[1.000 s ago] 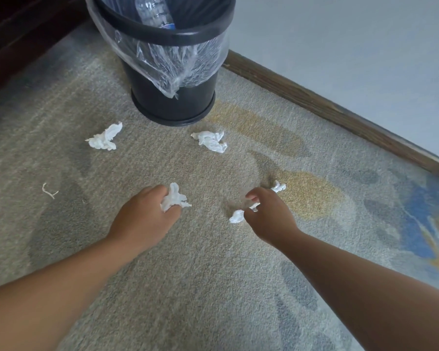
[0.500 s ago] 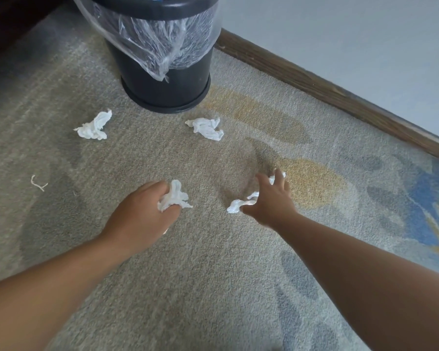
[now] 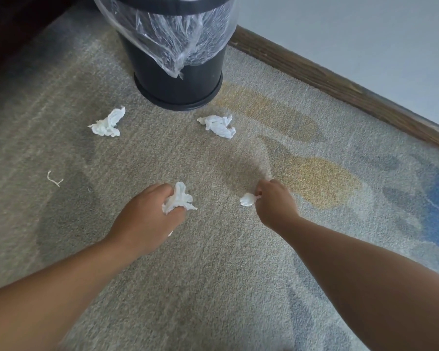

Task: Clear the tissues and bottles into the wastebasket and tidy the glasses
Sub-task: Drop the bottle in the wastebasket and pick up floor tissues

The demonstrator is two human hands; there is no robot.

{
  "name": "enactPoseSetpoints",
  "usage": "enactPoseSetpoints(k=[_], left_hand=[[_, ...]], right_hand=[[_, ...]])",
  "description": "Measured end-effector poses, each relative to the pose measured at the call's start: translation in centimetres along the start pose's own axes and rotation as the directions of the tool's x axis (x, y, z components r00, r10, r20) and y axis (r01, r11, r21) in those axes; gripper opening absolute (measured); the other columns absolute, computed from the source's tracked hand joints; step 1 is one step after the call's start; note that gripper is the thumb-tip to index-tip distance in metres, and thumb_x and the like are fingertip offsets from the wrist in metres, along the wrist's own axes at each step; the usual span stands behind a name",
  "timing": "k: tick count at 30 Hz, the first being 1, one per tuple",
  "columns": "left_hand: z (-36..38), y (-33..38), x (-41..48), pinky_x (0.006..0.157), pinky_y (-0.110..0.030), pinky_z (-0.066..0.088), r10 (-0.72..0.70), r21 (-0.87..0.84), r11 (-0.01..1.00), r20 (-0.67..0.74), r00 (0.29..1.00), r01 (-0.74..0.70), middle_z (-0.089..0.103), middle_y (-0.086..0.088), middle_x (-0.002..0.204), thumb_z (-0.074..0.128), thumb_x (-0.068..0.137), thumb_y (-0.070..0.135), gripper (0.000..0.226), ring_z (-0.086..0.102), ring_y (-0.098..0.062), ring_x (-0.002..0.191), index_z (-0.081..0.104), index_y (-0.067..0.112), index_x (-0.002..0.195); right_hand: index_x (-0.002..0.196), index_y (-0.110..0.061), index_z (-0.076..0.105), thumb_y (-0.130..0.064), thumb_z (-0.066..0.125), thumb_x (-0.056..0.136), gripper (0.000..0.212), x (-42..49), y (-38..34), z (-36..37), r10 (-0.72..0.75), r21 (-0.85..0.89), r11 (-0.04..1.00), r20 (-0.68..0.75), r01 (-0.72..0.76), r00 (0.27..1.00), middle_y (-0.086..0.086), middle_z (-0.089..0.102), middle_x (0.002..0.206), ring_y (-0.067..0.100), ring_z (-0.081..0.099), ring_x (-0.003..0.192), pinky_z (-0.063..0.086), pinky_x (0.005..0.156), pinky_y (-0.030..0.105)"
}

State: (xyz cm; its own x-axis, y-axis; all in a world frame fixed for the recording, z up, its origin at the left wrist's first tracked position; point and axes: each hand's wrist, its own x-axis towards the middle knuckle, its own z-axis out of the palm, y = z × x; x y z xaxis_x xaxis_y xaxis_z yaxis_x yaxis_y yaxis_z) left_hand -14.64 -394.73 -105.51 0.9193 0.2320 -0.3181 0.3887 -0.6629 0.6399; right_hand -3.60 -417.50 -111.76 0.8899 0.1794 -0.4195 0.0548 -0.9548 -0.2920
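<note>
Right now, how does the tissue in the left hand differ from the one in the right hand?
The left-hand tissue shows as a big ruffled bunch fanning out of the left hand; the right-hand tissue shows only a small wad beside the right hand. The left-hand tissue sits among curled fingers; the right-hand tissue is pinched at the fingertips. Both are white, crumpled and outside the wastebasket.

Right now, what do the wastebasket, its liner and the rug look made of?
The wastebasket looks like black plastic, smooth, with a moulded base rim. Its liner is thin clear film, probably plastic, crinkled and glinting. The rug seems short-pile textile, matte and grainy.
</note>
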Motion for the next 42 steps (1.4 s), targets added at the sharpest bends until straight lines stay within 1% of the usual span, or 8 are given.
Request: enactPoseSetpoints(k=[7,10,14,17,20,29,38,42], left_hand=[[-1.6,-0.4,0.4,0.053,-0.033,0.033,-0.022,-0.028,0.999,-0.031,0.999,0.021,0.048,0.002,0.068,0.059,0.084,0.027,0.028,0.042,-0.016,0.06,0.041,0.016,0.066],[-2.3,-0.7,0.5,0.051,-0.032,0.032,-0.036,-0.038,0.999,-0.029,0.999,0.034,0.05,0.0,0.064,0.055,0.087,0.027,0.025,0.043,-0.016,0.056,0.042,0.017,0.069],[-3.5,-1.1,0.7,0.053,-0.039,0.04,-0.034,-0.032,0.999,-0.037,0.999,0.033,0.057,-0.007,0.068,0.052,0.089,0.025,0.017,0.056,-0.027,0.062,0.044,0.015,0.077],[-5.1,-1.3,0.8,0.053,-0.028,0.035,-0.008,-0.015,1.0,-0.046,0.999,0.007,0.054,0.004,0.069,0.049,0.091,0.02,0.004,0.051,-0.021,0.064,0.049,0.023,0.091],[-7.1,-2.0,1.1,0.058,-0.024,0.036,-0.008,-0.039,0.999,-0.057,0.998,0.005,0.06,0.006,0.085,0.048,0.092,0.015,0.027,0.052,-0.015,0.072,0.06,0.032,0.109],[-13.7,-2.0,1.1,0.056,-0.034,0.039,-0.05,-0.06,0.997,-0.156,0.986,0.042,0.051,0.0,0.063,0.054,0.086,0.017,0.012,0.049,-0.02,0.059,0.049,0.01,0.077],[-19.4,2.7,2.8,0.053,-0.039,0.043,0.045,-0.137,0.989,-0.126,0.991,-0.062,0.055,-0.006,0.054,0.051,0.094,0.042,0.038,0.055,-0.021,0.052,0.057,0.008,0.077],[-19.8,4.7,4.4,0.046,-0.03,0.028,0.045,-0.099,0.993,-0.144,0.988,-0.059,0.041,0.002,0.048,0.051,0.095,0.037,0.044,0.039,-0.014,0.044,0.038,0.012,0.061]], right_hand=[[0.109,-0.019,0.062,-0.002,0.045,0.091,0.03,0.0,-4.1,-1.5,-0.084,0.118,0.989,-0.035,0.087,0.996,0.001,0.054,0.111,0.015,0.051,0.084,0.035,0.058,0.018],[0.117,-0.024,0.059,-0.001,0.042,0.089,0.04,0.3,-6.5,-2.4,-0.13,0.148,0.981,-0.002,0.128,0.992,0.001,0.06,0.109,0.017,0.055,0.084,0.041,0.057,0.025],[0.103,-0.027,0.064,0.001,0.038,0.086,0.041,0.7,-9.4,-3.9,-0.163,0.213,0.965,0.031,0.153,0.986,-0.006,0.061,0.093,0.016,0.06,0.078,0.043,0.054,0.026],[0.092,-0.016,0.067,0.0,0.036,0.089,0.034,0.7,-11.2,-4.9,-0.22,0.168,0.962,0.01,0.215,0.975,0.002,0.065,0.091,0.019,0.06,0.079,0.042,0.055,0.027],[0.086,-0.01,0.063,-0.006,0.036,0.092,0.029,0.6,-12.7,-5.9,-0.198,0.182,0.964,0.009,0.194,0.98,0.006,0.061,0.085,0.02,0.058,0.076,0.04,0.054,0.027],[0.06,-0.024,0.033,-0.04,0.049,0.083,0.032,-1.3,-18.1,-9.7,-0.188,0.141,0.972,-0.002,0.186,0.982,-0.003,0.039,0.069,0.011,0.034,0.053,0.024,0.049,0.025],[0.07,-0.018,0.047,-0.024,0.041,0.09,0.022,-4.5,-21.9,-17.4,-0.158,0.107,0.981,-0.061,0.164,0.986,-0.001,0.047,0.085,0.011,0.045,0.066,0.029,0.052,0.026],[0.087,-0.012,0.058,-0.02,0.041,0.091,0.019,-3.1,-21.2,-19.2,-0.185,0.122,0.974,-0.057,0.191,0.981,0.001,0.051,0.095,0.013,0.049,0.078,0.035,0.06,0.025]])
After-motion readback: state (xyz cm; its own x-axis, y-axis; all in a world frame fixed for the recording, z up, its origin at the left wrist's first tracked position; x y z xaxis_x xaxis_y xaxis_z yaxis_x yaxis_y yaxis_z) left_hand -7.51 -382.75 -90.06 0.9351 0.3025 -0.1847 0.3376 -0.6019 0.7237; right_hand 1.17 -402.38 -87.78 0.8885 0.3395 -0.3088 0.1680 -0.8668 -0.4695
